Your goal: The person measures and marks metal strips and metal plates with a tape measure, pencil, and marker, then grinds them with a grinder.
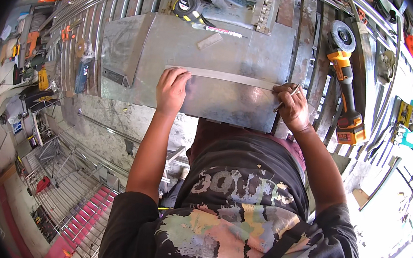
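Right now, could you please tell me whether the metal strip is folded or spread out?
Spread out: the metal strip runs unbroken across the sheet between the left hand and the right hand, with no fold.

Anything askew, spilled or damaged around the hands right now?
Nothing looks spilled or clearly damaged. One mild oddity: the small metal piece lies slanted on the metal sheet, out of line with the long strip between the left hand and right hand.
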Demonstrator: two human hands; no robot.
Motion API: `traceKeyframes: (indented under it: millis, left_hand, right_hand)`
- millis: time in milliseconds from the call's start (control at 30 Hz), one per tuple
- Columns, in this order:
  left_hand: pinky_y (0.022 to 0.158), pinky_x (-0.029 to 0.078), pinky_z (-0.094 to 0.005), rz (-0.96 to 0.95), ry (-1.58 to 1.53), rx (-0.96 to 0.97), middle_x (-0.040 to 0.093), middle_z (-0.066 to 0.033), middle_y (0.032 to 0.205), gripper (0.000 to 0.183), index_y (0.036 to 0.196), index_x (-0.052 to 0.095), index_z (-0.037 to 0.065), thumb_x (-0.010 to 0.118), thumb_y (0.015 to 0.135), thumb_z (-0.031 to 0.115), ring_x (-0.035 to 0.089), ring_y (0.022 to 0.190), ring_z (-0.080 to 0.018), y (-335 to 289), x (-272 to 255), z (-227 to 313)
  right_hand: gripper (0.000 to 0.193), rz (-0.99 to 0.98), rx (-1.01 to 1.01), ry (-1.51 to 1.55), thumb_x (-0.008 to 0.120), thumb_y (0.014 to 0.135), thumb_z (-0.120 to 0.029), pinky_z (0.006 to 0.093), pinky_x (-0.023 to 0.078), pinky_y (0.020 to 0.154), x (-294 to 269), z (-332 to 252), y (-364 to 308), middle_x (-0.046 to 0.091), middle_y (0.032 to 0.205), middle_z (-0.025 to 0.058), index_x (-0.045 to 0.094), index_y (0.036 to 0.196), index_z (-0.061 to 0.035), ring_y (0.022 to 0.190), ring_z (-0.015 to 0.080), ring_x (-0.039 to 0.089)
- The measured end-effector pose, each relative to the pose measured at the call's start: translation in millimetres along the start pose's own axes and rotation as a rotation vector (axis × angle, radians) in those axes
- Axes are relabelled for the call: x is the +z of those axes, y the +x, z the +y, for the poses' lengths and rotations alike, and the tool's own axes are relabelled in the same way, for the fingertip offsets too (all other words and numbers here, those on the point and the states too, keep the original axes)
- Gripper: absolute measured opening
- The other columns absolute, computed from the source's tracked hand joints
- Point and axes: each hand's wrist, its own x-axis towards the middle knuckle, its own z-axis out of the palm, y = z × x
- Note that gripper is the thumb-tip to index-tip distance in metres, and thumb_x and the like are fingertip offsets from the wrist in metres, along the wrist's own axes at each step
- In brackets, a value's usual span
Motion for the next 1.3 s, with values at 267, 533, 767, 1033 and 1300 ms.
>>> traceKeyframes:
  millis: [267, 533, 767, 1033, 1300]
  left_hand:
    - [0.11, 0.048, -0.052, 0.077, 0.086, -0.407, 0.052, -0.0184, 0.143, 0.064, 0.136, 0.061, 0.001, 0.091, 0.084, 0.026, 0.054, 0.132, -0.0413, -11, 16, 43]
    - [0.117, 0.045, -0.0529, 0.099, 0.077, -0.57, 0.044, -0.0211, 0.152, 0.086, 0.146, 0.05, -0.001, 0.094, 0.081, 0.032, 0.047, 0.142, -0.0424, -5, 25, 39]
    - [0.119, 0.04, -0.0548, 0.066, 0.119, -0.481, 0.048, -0.0176, 0.151, 0.066, 0.14, 0.061, 0.006, 0.088, 0.087, 0.034, 0.045, 0.143, -0.0412, 3, 23, 37]
    - [0.103, 0.045, -0.0526, -0.427, 0.21, -0.267, 0.06, -0.0129, 0.124, 0.038, 0.112, 0.063, 0.01, 0.08, 0.092, 0.037, 0.055, 0.124, -0.0366, 16, -9, 11]
    - [0.1, 0.049, -0.0501, -0.431, 0.046, -0.036, 0.061, -0.0194, 0.116, 0.045, 0.124, 0.059, 0.001, 0.081, 0.091, 0.023, 0.059, 0.112, -0.0425, -5, -11, 4]
  right_hand:
    - [0.028, 0.134, 0.142, -0.005, 0.082, 0.082, 0.001, 0.0454, 0.056, 0.084, 10, -4, -12, 0.076, 0.113, 0.0135, 0.057, 0.091, -0.0059, 0.1, 0.036, 0.071]
    - [0.039, 0.241, 0.193, -0.049, 0.089, 0.081, -0.001, 0.0419, 0.056, 0.076, 25, -6, -9, 0.078, 0.103, 0.0129, 0.052, 0.089, -0.0075, 0.09, 0.0323, 0.072]
    - [0.037, 0.243, 0.161, -0.038, 0.085, 0.082, 0.002, 0.0438, 0.054, 0.078, 25, -1, -8, 0.076, 0.111, 0.0146, 0.052, 0.095, -0.0065, 0.091, 0.0337, 0.07]
    - [0.021, 0.208, 0.21, -0.025, 0.079, 0.085, -0.001, 0.0481, 0.052, 0.091, 28, -2, -8, 0.073, 0.117, 0.0141, 0.063, 0.098, -0.005, 0.101, 0.0373, 0.069]
    - [0.033, 0.064, 0.395, -0.119, 0.076, 0.094, -0.027, 0.0502, 0.048, 0.097, 6, -18, -8, 0.071, 0.107, 0.0158, 0.066, 0.118, -0.0056, 0.113, 0.0382, 0.063]
